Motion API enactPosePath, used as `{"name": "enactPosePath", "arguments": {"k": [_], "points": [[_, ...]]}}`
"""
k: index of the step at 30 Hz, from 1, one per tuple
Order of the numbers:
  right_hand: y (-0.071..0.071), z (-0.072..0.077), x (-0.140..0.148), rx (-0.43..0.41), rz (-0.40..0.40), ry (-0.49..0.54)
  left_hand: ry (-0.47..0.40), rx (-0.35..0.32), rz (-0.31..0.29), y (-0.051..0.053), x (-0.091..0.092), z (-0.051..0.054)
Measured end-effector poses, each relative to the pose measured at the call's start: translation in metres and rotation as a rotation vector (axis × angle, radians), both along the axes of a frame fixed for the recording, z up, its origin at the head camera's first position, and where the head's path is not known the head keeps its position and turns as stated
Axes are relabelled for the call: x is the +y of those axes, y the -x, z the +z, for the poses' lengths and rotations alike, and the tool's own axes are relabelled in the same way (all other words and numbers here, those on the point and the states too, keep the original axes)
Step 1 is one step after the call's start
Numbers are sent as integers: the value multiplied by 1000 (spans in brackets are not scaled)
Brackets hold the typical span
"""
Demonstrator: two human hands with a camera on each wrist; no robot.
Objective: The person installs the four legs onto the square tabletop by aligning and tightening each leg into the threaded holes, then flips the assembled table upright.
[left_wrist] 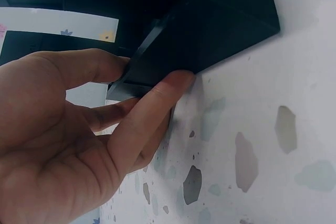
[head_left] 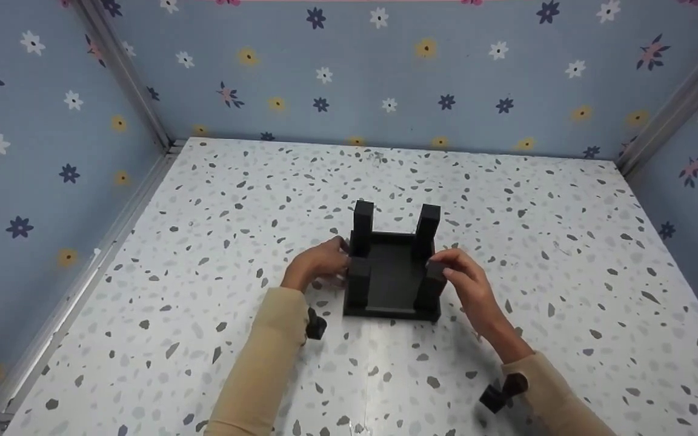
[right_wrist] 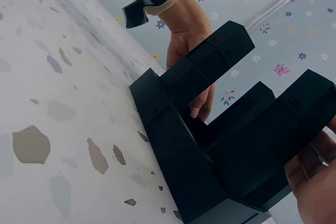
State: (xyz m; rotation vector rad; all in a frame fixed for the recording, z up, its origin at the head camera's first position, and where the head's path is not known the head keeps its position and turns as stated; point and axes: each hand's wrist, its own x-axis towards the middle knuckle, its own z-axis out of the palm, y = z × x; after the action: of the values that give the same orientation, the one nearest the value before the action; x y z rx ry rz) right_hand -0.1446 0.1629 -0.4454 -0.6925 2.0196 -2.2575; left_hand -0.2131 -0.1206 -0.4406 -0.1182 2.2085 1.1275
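A black square tray-like piece (head_left: 392,272) lies on the table, with a thick post standing up at each corner. It resembles a small table turned upside down. My left hand (head_left: 322,260) is at its left side; in the left wrist view the thumb and fingers (left_wrist: 160,95) pinch the edge and outer wall. At the near right corner, my right hand (head_left: 473,287) grips the post (head_left: 435,275) between thumb and fingers. From the right wrist camera, the posts (right_wrist: 210,61) rise from the base, and small markings show on some of them.
The speckled white table top (head_left: 234,206) spreads around the piece. Blue flowered panels (head_left: 373,66) wall in the back and both sides, with metal rails (head_left: 125,72) at the corners. A black device (head_left: 315,325) is worn at each wrist over beige sleeves.
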Motion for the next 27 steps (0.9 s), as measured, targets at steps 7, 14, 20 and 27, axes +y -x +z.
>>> {"name": "enactPosePath", "arguments": {"k": [7, 14, 20, 27], "points": [[3, 0, 0, 41, 162, 83, 17, 8, 2, -1, 1, 1], [5, 1, 0, 28, 205, 62, 11, 14, 5, -1, 1, 0], [3, 3, -1, 20, 177, 68, 2, 20, 7, -1, 1, 0], [1, 4, -1, -21, 119, 22, 10, 27, -4, -2, 0, 0]]}}
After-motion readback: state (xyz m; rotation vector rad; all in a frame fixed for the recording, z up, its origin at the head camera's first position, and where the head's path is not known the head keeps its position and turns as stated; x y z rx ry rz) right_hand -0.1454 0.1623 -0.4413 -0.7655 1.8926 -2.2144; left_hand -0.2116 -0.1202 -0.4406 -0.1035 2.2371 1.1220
